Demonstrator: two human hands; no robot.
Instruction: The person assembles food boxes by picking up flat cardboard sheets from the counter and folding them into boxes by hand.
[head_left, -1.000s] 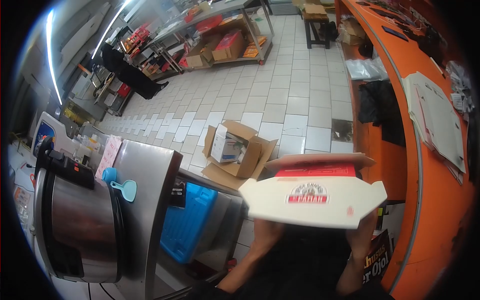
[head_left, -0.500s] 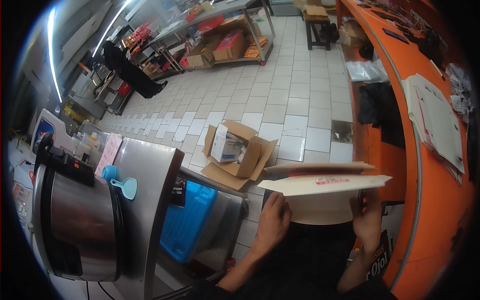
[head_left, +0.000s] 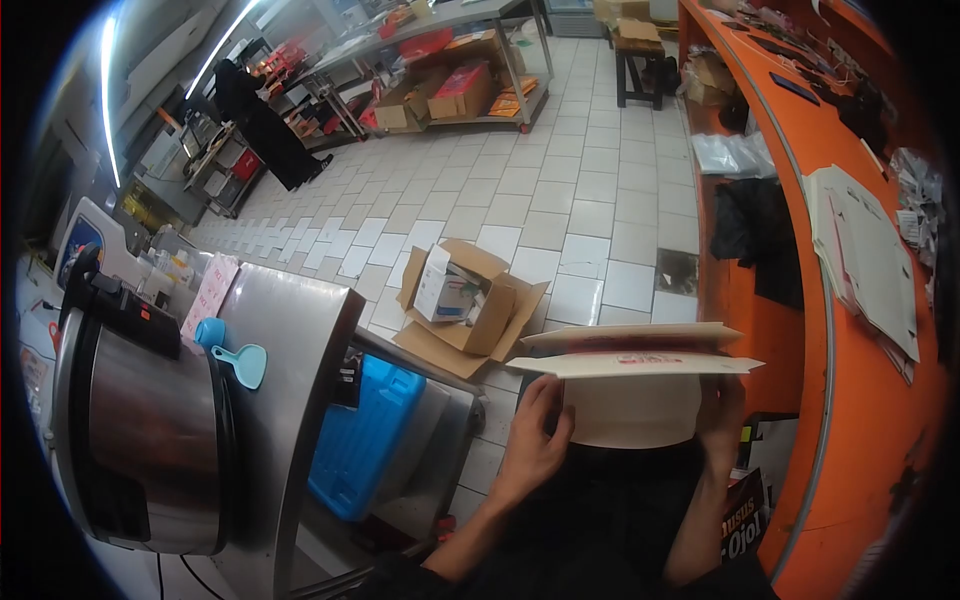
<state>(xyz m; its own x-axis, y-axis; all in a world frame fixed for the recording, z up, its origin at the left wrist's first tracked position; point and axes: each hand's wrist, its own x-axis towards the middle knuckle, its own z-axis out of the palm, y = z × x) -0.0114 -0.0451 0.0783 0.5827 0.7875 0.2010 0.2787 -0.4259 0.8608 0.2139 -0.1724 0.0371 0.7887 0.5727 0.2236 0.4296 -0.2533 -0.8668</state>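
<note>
A cream cardboard food box (head_left: pixel 630 410) with red printing on its flap is held in front of my body, its flaps standing outward at the top. The fingers of my left hand (head_left: pixel 537 435) are curled against the box's left edge. On the right edge is my right hand (head_left: pixel 722 415), closed round the card and partly in shadow. Some of its fingers are hidden behind the box. Beyond the box, an opened brown carton (head_left: pixel 490 325) with a white box in it lies on the tiled floor.
At left, a large cooker (head_left: pixel 150 440) and a light blue scoop (head_left: pixel 243 366) stand on a steel table (head_left: pixel 290 300), above a blue bin (head_left: pixel 365 440). Flat cartons (head_left: pixel 865 260) lie on the orange counter (head_left: pixel 810 420) at right. A person (head_left: pixel 258 125) stands far left.
The box has tipped from showing its printed flap to showing its plain side, and my left hand has come into view at its edge. The view has shifted slightly.
</note>
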